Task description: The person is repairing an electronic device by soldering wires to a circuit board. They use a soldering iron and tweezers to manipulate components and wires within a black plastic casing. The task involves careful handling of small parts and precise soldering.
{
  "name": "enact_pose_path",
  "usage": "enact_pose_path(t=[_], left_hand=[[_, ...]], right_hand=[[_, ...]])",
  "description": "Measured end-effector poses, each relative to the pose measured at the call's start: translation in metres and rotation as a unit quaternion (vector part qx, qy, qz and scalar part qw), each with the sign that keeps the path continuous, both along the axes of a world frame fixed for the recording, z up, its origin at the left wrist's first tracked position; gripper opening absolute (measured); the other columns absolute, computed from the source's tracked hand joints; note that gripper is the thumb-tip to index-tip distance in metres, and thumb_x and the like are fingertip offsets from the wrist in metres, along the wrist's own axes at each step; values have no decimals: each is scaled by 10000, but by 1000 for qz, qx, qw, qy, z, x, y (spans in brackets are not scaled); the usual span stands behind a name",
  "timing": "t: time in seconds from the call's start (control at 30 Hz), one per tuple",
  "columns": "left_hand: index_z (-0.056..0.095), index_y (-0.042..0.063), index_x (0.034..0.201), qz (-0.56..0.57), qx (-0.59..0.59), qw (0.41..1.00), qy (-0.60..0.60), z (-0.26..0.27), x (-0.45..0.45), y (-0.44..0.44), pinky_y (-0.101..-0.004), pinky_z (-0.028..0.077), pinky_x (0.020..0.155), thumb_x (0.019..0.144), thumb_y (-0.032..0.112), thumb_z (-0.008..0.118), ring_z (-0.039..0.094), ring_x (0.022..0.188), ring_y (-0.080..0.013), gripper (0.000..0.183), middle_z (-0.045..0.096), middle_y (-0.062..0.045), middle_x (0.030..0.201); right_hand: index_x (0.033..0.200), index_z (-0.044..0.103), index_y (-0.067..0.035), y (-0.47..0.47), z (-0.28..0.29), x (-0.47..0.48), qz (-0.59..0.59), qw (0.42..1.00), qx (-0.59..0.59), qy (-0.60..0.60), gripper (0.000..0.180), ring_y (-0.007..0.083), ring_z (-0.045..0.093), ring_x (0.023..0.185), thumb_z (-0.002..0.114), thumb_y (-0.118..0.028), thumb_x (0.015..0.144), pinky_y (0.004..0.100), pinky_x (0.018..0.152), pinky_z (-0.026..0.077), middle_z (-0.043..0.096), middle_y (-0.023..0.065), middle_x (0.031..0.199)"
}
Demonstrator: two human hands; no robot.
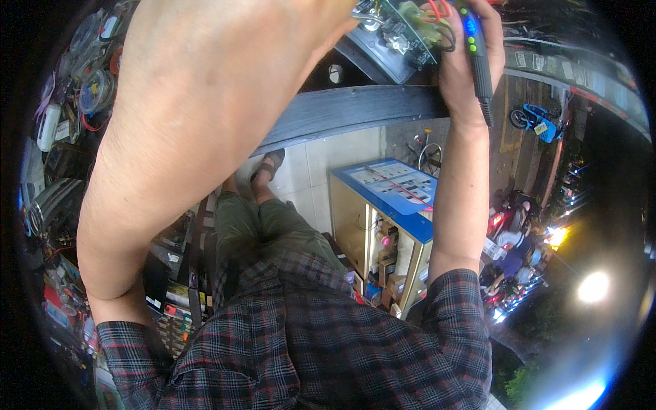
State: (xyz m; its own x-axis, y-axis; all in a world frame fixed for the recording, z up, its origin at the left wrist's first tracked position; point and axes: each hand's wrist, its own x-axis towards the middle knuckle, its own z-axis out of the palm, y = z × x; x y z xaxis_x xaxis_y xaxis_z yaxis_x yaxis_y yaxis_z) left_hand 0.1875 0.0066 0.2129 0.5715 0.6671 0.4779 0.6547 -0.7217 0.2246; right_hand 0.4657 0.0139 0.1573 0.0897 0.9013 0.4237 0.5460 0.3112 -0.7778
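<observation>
A pen-shaped soldering iron (476, 56) with a blue light and green buttons lies in my right hand (453, 77), its cord end towards my wrist. Its tip is beyond the top edge. By those fingers are a red wire (438, 11), a black wire (451, 42) and a translucent yellow-green piece (414, 18). Left of them, a green circuit board (407, 33) with metal parts stands tilted over a grey plastic housing (376, 56). My left hand (333, 18) is mostly cut off by the top edge, close beside a shiny metal piece (370, 19); its fingers are hidden.
A dark bench edge (353, 105) runs below my hands. To the right stands a blue-topped cabinet (379, 205) with boxes inside. Wire spools (97, 91) and tools crowd the left side. Beyond my right arm are a blue motorbike (540, 120) and people (512, 256) on the street.
</observation>
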Motion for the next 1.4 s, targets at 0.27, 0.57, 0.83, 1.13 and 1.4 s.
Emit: enact_pose_path(t=[0.27,0.57,0.83,1.13,1.4], left_hand=[[702,63,843,-37,26,998,-52,-14,-2,7,-353,557,634,857,161,799,692,717,-248,139,641,-65,814],[719,55,873,-47,-13,997,-64,-14,-2,9,-343,563,648,883,182,790,704,741,-234,145,670,-62,836],[732,47,873,-11,-1,998,-60,-8,1,-1,-341,568,645,887,186,788,706,736,-236,151,675,-70,825],[727,47,856,-6,-2,999,-35,-1,4,1,-345,560,642,888,184,786,701,718,-244,153,669,-73,815],[722,43,879,-14,-15,1000,-20,3,2,7,-367,563,678,903,188,774,709,746,-276,156,679,-97,828]], right_hand=[[1345,622,-12,1,-2,1,11,1000,8,0,325,134,684,974,693,-109,1043,278,908,544,704,74,1098],[1333,628,-6,3,-3,3,8,999,28,-24,316,140,673,1017,695,-99,1038,283,920,544,680,82,1174],[1334,625,-4,2,-2,2,19,1000,17,-9,308,137,678,997,684,-75,1040,279,906,548,682,75,1137],[1331,628,-14,0,-1,2,21,1000,10,-6,300,135,683,989,682,-79,1044,279,900,551,688,71,1116],[1332,628,-14,2,-2,2,20,1000,14,-9,306,140,683,1002,690,-97,1044,281,910,549,686,72,1132]])
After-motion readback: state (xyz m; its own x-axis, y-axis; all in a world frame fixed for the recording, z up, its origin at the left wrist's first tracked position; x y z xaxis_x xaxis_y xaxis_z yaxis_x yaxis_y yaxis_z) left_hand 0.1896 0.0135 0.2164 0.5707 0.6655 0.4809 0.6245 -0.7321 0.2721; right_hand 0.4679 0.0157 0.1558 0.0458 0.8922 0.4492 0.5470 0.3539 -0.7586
